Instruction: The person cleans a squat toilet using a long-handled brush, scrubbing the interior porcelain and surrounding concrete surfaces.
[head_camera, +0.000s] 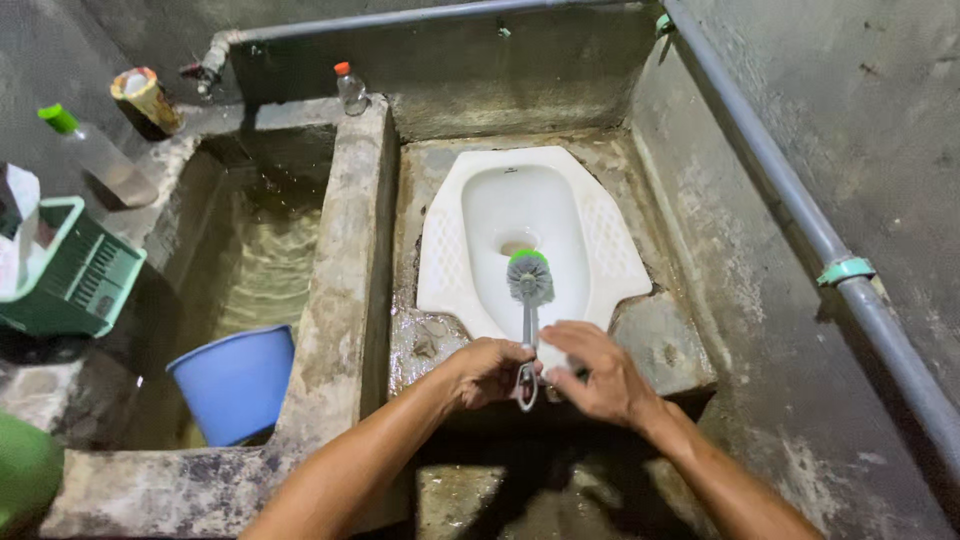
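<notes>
Concrete tank (270, 250) at left, part-filled with water, walled off from the raised slab. White squat pan (600, 260) set into that slab, ribbed footrests either side, bowl wet, drain at centre. Grey pipe (800, 215) along the right wall, clamped with a green bracket. Blue bucket (235, 380) inside the tank's near corner, against the dividing wall. Green basket (75, 275) on the far-left ledge, well apart from the work. Left hand (487, 372) clenched round the lower end of the brush handle, just above its loop. Right hand (600, 375) laid across the same handle from the other side, fingers curled over it, grasping. Brush (530, 280) upright-tilted, bristle head with green cap inside the bowl, just near side of the drain, apparently touching the porcelain. Two bottles on the ledges behind the tank, clear of the hands. Judged best practice for the scrubbing in hand: keep both grips low and firm, press the bristles flat to the bowl, work in short strokes from rim toward drain, avoid flicking water off the head.
</notes>
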